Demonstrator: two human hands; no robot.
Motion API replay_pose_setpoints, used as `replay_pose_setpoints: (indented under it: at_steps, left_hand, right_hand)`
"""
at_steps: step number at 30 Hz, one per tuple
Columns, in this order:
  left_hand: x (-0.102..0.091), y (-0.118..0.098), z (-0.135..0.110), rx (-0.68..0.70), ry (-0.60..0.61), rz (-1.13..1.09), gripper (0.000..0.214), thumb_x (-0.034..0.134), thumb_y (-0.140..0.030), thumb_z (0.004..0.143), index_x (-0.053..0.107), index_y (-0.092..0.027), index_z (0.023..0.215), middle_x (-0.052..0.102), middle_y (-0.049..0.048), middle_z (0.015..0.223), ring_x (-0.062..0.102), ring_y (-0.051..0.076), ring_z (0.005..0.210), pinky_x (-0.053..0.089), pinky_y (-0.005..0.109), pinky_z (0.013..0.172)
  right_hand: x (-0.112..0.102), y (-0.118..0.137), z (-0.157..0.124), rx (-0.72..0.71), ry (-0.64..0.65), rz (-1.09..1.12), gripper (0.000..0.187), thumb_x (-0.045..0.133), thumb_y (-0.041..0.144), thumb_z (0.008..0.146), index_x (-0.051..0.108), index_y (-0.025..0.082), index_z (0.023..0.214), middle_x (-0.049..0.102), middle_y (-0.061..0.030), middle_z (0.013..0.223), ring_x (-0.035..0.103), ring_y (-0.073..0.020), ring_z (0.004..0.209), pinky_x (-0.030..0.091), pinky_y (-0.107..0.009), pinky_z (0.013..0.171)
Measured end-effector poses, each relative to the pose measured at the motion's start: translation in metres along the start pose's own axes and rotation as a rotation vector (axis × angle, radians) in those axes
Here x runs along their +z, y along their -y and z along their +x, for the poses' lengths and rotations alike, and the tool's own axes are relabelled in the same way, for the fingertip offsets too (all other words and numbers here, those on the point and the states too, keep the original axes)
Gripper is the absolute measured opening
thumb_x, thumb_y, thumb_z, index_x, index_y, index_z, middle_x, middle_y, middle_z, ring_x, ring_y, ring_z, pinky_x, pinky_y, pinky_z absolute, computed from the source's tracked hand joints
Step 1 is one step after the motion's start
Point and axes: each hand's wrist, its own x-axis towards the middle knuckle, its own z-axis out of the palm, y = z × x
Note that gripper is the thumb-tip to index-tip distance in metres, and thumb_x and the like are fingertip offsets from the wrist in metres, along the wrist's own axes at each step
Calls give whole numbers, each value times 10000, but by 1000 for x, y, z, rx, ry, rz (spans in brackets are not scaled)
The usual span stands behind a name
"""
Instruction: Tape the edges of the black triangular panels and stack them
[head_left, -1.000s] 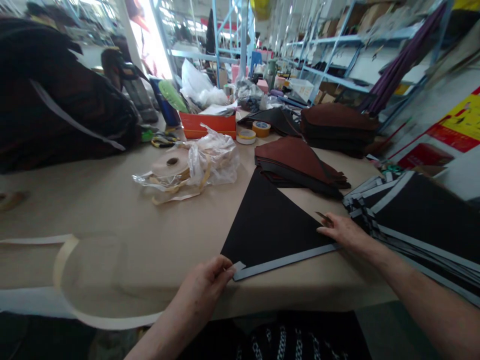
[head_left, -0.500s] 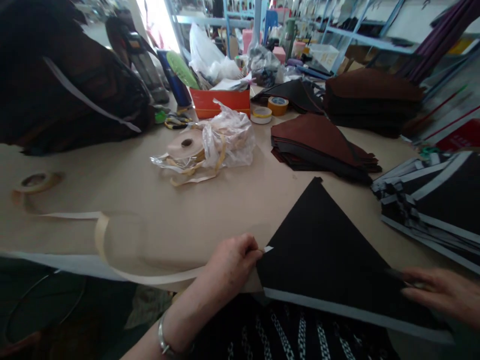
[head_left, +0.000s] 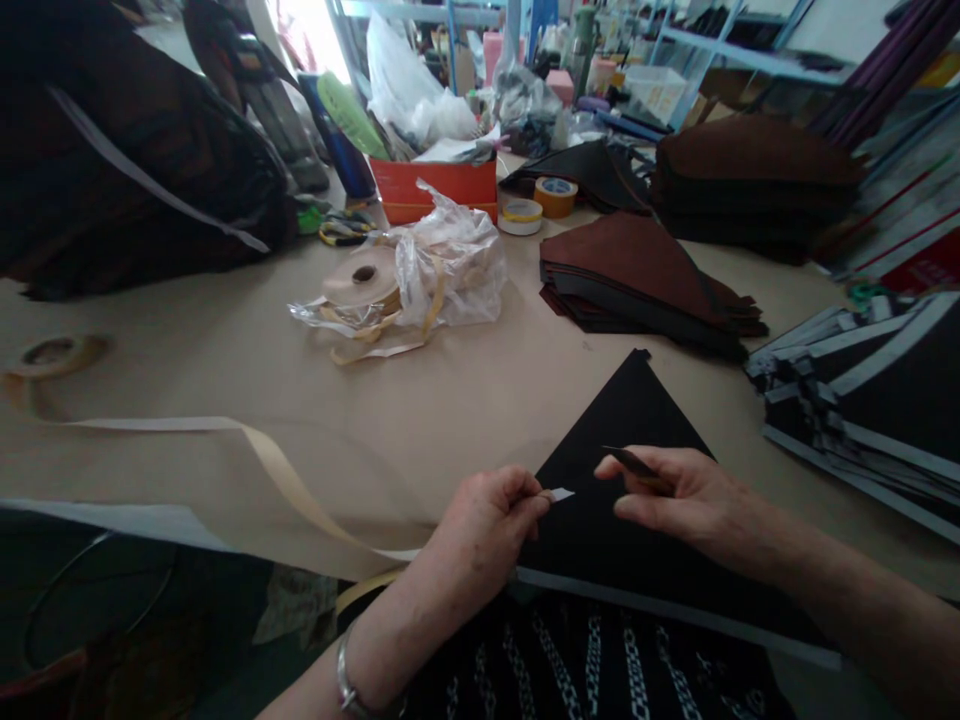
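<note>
Between thumb and fingers, my left hand (head_left: 499, 520) pinches the whitish end of a tape strip (head_left: 562, 494) over the left edge of a black fabric panel (head_left: 600, 550). The panel lies at the table's near edge, with a pale grey strip along its lower side. Cream tape (head_left: 277, 470) trails leftward from under my left forearm to a tape roll (head_left: 56, 353). Just right of the tape end, my right hand (head_left: 690, 500) is over the panel, gripping a small dark blade (head_left: 637, 466) whose tip points left; its handle is hidden in the hand.
A tape roll in clear plastic (head_left: 367, 278) lies mid-table. Beyond are a red box (head_left: 435, 190) and a yellow tape roll (head_left: 556, 196). Stacked brown pieces (head_left: 622, 265) and black pieces with grey strips (head_left: 877, 390) lie to the right. A dark bundle (head_left: 135, 160) fills the far left.
My right hand has moved left from the panel's right corner to near the tape end, bringing the blade. My left hand has shifted slightly right with the tape, and the trailing loop has straightened.
</note>
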Motion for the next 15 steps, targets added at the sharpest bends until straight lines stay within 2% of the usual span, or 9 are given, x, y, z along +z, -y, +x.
replay_pose_setpoints:
  at_steps: [2, 4, 7, 10, 15]
  left_hand:
    - [1, 0, -1, 4, -20, -8, 231, 506, -340, 812, 597, -161, 696, 574, -14, 579, 486, 107, 546, 362, 238, 534]
    - [2, 1, -1, -20, -33, -38, 229, 500, -330, 799, 566, -164, 657, 542, -21, 548, 462, 106, 528, 349, 238, 525]
    - [2, 4, 1, -49, -54, -60, 238, 459, -340, 784, 511, -174, 621, 475, -35, 519, 426, 108, 514, 329, 241, 519]
    - [1, 8, 5, -10, -82, -24, 275, 412, -384, 801, 464, -189, 614, 444, -39, 533, 418, 116, 534, 323, 238, 528]
    - [-3, 20, 0, -6, -86, 40, 316, 392, -427, 834, 447, -201, 620, 473, -32, 546, 442, 128, 554, 341, 234, 547]
  right_hand:
    - [13, 11, 16, -28, 86, 41, 205, 607, 309, 766, 615, 190, 933, 457, 55, 588, 366, -68, 510, 296, -199, 476]
    - [22, 15, 26, -86, 130, 32, 103, 577, 265, 780, 590, 166, 805, 447, 52, 590, 357, -65, 531, 293, -197, 498]
    - [20, 14, 40, -160, 145, 15, 114, 524, 233, 801, 530, 156, 717, 420, 51, 586, 347, -65, 548, 292, -193, 518]
    - [-2, 7, 63, -167, 79, -25, 140, 498, 266, 812, 495, 162, 719, 391, 52, 602, 347, -65, 553, 304, -185, 533]
    - [-68, -15, 110, -33, -237, -377, 132, 483, 266, 777, 558, 163, 746, 474, 29, 617, 432, -97, 585, 336, -208, 573]
